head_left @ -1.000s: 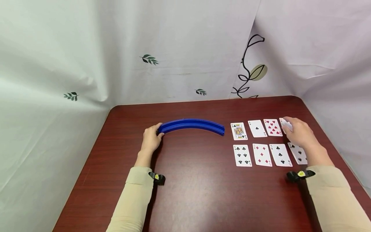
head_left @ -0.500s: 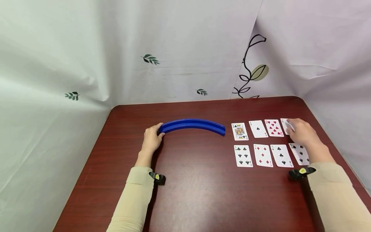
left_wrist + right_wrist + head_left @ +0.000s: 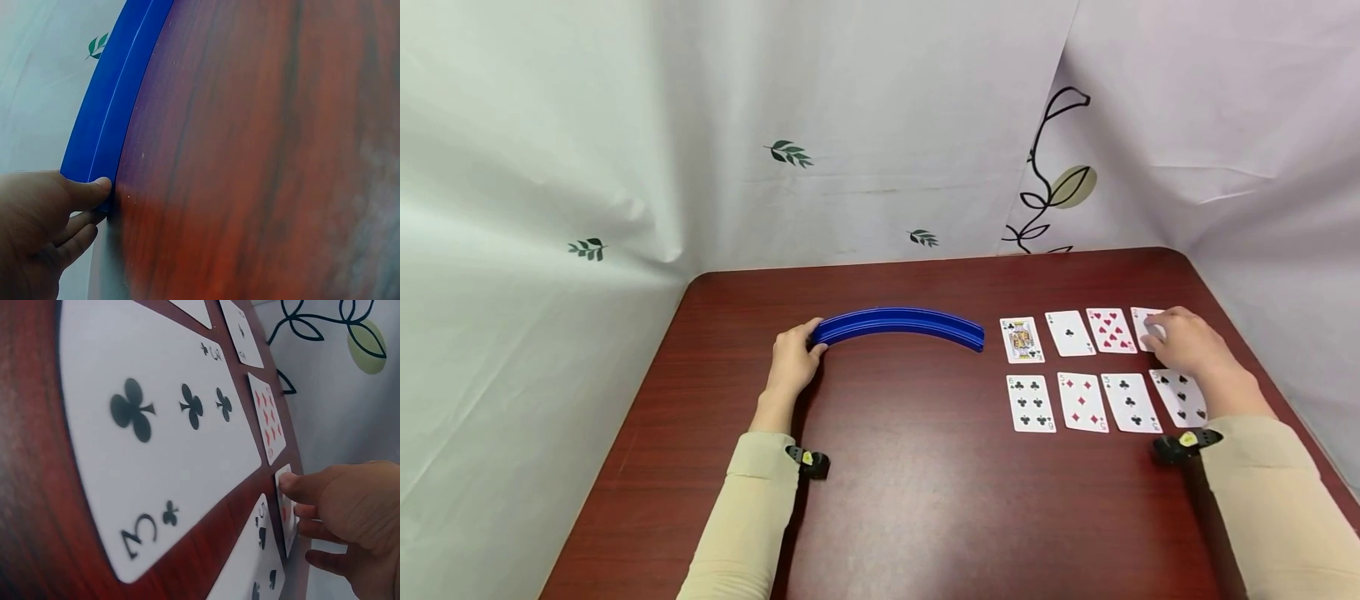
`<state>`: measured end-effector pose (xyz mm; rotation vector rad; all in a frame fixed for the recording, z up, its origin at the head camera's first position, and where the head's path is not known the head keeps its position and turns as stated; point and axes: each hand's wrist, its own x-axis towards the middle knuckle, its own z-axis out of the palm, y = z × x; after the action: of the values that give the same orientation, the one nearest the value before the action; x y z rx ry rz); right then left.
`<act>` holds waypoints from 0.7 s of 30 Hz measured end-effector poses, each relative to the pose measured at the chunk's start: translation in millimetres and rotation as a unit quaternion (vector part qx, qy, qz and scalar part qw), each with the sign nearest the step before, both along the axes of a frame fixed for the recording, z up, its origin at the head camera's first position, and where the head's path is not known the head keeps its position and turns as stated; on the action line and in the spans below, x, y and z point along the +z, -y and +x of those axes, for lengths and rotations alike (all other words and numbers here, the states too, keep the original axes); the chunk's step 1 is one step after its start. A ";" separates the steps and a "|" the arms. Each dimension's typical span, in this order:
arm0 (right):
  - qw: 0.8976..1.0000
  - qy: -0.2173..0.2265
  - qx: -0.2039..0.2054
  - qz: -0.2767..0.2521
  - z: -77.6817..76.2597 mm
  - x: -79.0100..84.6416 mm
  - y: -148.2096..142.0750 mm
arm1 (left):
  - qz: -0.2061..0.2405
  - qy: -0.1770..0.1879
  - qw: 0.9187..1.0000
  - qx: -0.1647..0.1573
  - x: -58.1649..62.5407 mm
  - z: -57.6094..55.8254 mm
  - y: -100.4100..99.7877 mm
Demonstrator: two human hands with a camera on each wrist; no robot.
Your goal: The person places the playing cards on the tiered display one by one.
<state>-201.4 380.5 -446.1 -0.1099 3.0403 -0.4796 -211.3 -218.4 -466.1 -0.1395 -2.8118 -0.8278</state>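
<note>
My left hand (image 3: 794,357) grips the left end of a blue curved card holder (image 3: 910,321), which lies on the table. In the left wrist view, the thumb (image 3: 94,192) is on its end and fingers are bent beside and below. My right hand (image 3: 1191,343) reaches to the rightmost playing card (image 3: 1142,323) of the back row and hides most of its face. Thumb and fingertips touch that card, which lies flat and has red marks; its exact value is hidden. Below the right wrist lies a spades card (image 3: 1176,396).
Several face-up cards lie in two rows on the dark red table (image 3: 925,467): king of clubs (image 3: 1022,340), ace of clubs (image 3: 1070,333), a hearts card (image 3: 1111,331), six of clubs (image 3: 1031,403), five of diamonds (image 3: 1082,402), three of clubs (image 3: 1131,403). A white curtain (image 3: 865,125) hangs behind.
My right hand has shifted slightly to the right, and the card under its fingers has slid a little that way. My left hand and the blue card holder stay put.
</note>
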 end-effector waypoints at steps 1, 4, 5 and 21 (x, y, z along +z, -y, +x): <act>1.000 0.003 0.001 -0.002 -0.3 0.6 -0.8 | 0.000 0.000 1.000 0.000 0.1 0.0 0.1; 1.000 0.018 -0.002 -0.010 -2.4 1.3 -4.2 | 0.000 -0.002 1.000 0.001 0.4 0.2 0.1; 1.000 0.025 -0.003 -0.013 -3.4 1.5 -5.6 | 0.000 -0.002 1.000 0.001 0.6 0.4 0.1; 0.998 -0.006 -0.012 -0.056 -12.0 -3.4 -16.6 | 0.005 0.003 1.000 -0.002 1.5 2.1 0.0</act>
<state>-213.5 397.1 -449.4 -0.0816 3.0285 -0.6544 -209.3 -218.4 -464.6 -0.1421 -2.8137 -0.8459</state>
